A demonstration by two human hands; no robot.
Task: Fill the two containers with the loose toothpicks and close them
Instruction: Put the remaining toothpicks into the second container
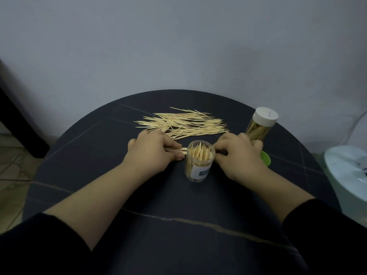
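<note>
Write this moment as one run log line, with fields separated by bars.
left hand: pinches toothpick bundle | right hand: beside open container, grip unclear | white-lidded container: closed | loose pile: on table

The round, dark worktop (178,225) is crossed by thin pale veins. Toward its far side lies a spread heap of loose toothpicks (182,124), and nearer stands an open clear container (199,161) packed with upright toothpicks, with a small bundle of toothpicks (181,149) just left of it, pinched by the left hand (151,151). At the right rear stands a white-lidded container (260,126), and near it lies a green lid (265,158), partly hidden.
</note>
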